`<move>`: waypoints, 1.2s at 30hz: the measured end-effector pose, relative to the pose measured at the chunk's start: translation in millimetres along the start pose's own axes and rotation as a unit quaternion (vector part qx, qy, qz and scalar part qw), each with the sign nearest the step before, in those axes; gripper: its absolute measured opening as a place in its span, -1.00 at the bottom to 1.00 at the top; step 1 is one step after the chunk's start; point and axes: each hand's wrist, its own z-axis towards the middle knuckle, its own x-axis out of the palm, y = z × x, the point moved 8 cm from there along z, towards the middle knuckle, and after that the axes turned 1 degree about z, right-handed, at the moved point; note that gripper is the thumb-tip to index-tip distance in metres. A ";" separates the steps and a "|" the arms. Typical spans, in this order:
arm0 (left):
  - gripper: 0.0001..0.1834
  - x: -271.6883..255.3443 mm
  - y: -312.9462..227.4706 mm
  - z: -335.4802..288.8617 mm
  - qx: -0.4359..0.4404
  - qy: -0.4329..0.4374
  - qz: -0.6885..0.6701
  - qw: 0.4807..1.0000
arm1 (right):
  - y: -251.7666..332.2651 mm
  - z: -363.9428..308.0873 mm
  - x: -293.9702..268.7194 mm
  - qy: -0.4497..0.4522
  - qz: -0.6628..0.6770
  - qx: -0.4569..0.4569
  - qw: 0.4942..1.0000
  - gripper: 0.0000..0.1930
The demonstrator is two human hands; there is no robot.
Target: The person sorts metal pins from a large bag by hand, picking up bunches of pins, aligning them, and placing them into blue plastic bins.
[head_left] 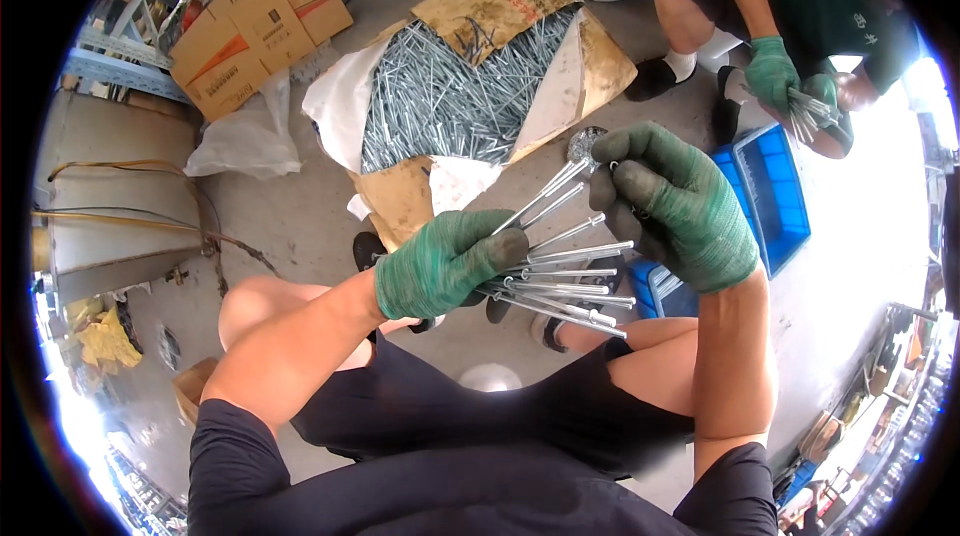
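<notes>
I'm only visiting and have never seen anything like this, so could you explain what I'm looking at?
Of course. There is no machine at work here: these are a person's own two hands, in green gloves with dark fingertips. The single picture comes from a camera worn on the head, looking down; its wide lens bends straight edges near the rim.

The left hand holds a fan of thin metal pins. The right hand is raised beside them, its fingers curled; what they pinch, if anything, is too small to tell.

On the grey floor lies an opened tan sack full of similar pins, with a blue crate to the right. At upper right, another person's gloved hand is near more pins.
</notes>
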 end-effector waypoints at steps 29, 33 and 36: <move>-0.51 3.7 -8.2 0.0 0.044 -0.009 0.069 0.997 | -11.6 -2.5 18.2 0.027 0.058 0.052 0.997 -0.74; -0.52 0.5 -15.6 3.2 0.024 -0.004 0.078 0.997 | -14.5 5.2 19.4 0.007 0.108 0.049 0.993 -0.56; -0.51 0.8 -18.4 5.1 0.057 -0.008 0.091 0.994 | -10.4 2.4 25.1 0.048 0.130 0.049 0.989 -0.79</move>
